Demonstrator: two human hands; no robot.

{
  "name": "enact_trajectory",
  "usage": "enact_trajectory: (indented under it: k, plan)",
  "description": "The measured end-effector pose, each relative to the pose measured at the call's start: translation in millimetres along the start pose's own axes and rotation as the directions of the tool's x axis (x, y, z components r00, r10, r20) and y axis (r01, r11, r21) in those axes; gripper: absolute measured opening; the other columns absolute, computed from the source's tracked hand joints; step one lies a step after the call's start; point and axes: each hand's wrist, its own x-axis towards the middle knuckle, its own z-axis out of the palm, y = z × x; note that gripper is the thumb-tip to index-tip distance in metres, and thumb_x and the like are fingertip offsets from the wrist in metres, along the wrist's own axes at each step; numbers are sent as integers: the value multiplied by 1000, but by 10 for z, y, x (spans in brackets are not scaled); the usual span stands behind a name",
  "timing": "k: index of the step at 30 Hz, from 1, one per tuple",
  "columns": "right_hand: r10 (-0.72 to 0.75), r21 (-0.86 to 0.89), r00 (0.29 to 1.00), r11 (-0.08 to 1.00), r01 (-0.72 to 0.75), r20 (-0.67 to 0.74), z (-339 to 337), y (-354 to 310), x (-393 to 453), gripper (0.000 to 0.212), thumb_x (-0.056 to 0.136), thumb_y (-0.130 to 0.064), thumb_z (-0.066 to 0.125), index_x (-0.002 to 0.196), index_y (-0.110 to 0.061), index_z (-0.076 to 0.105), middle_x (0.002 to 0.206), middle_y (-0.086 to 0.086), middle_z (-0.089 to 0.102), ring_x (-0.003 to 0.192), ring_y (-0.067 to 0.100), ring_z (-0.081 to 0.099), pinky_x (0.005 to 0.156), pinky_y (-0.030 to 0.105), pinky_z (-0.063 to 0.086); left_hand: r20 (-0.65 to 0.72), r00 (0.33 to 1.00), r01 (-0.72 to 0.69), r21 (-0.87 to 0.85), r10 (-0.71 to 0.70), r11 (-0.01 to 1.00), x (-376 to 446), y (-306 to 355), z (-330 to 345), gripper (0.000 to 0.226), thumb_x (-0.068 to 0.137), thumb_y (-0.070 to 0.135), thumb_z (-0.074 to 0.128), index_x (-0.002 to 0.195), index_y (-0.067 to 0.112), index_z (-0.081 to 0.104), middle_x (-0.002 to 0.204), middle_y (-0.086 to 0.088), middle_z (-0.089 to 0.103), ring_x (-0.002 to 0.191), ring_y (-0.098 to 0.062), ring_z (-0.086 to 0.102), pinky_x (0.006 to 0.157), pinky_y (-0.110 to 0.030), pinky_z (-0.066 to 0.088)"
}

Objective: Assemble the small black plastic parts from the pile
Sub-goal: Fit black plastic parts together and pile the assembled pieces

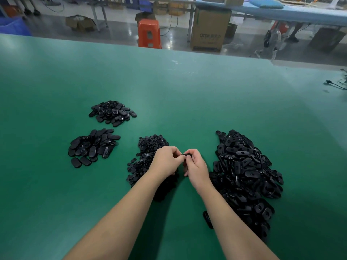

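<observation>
My left hand [166, 161] and my right hand [196, 167] meet above the green table, fingertips together. Between them they pinch a small black plastic part [187, 154], mostly hidden by the fingers. Under my left hand lies a pile of small round black pieces [150, 145]. A large heap of black oval shells [244, 171] sits just right of my right hand. Two smaller piles of oval black parts lie to the left, one nearer [93, 147] and one farther [112, 112].
The green table [187, 91] stretches far ahead and to both sides. Black cables [336, 84] lie at its right edge. Beyond the far edge stand an orange stool [149, 33] and a cardboard box [209, 29] on the floor.
</observation>
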Motion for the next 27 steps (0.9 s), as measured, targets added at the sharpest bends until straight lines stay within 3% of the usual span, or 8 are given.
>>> enact_trajectory:
  k: [2,6,8,11,14,18,23,27]
  plan:
    - [4,-1,1000,1000,-4,4,3,-11,-11,23,102,-16,43,94,-32,57,77,-2,60,56,12,53,58,37,51,-25,999,-28,24,28,999,12,14,0,8,89,25,70,91,18,70,75,6,69,44,-7,58,49,-19,47]
    - [17,6,1000,1000,-17,-14,11,-34,-34,19,103,-19,43,96,-34,52,79,0,61,61,19,54,64,43,50,-24,993,-108,166,113,980,14,15,-9,10,87,24,67,96,22,71,85,7,69,82,-15,66,76,-30,54]
    - [17,-4,999,1000,-17,-34,14,-49,-37,15,104,-23,45,97,-36,50,80,-1,63,63,20,56,67,43,52,-2,991,-134,221,137,966,11,8,-26,7,85,26,65,91,25,70,85,8,70,84,-16,65,77,-33,55]
    - [-3,28,999,1000,4,-40,15,-68,-46,11,104,-24,46,100,-34,50,75,-5,63,56,12,55,58,36,51,-62,988,-124,226,141,966,31,-60,-156,2,83,28,68,84,27,67,82,10,68,81,-15,65,77,-32,55]
    - [-7,24,1000,1000,7,1,10,-83,-58,10,105,-24,45,102,-31,52,73,-6,61,58,7,55,57,31,50,-251,967,4,163,38,987,102,-273,-459,5,86,30,70,88,25,69,87,6,70,81,-16,66,75,-31,55]
    - [-7,-37,999,999,9,35,6,-101,-64,11,105,-29,45,101,-33,54,73,-7,62,59,4,55,64,36,53,-469,872,190,52,-144,980,146,-742,-935,9,92,29,68,93,21,67,84,6,68,68,-7,59,56,-22,41]
    - [-3,-66,999,998,6,43,1,-110,-73,11,105,-30,46,101,-35,55,75,-7,63,60,3,56,69,41,56,-617,728,334,-63,-300,941,145,-1208,-1381,16,90,21,67,100,11,73,98,-9,73,91,-28,63,80,-32,44]
    - [-3,-89,999,996,7,42,9,-124,-75,12,105,-30,46,101,-35,55,76,-6,63,60,3,55,70,42,56,-650,687,336,-111,-324,935,116,-1334,-1440,23,92,13,60,112,9,71,105,-11,73,95,-29,63,88,-36,48]
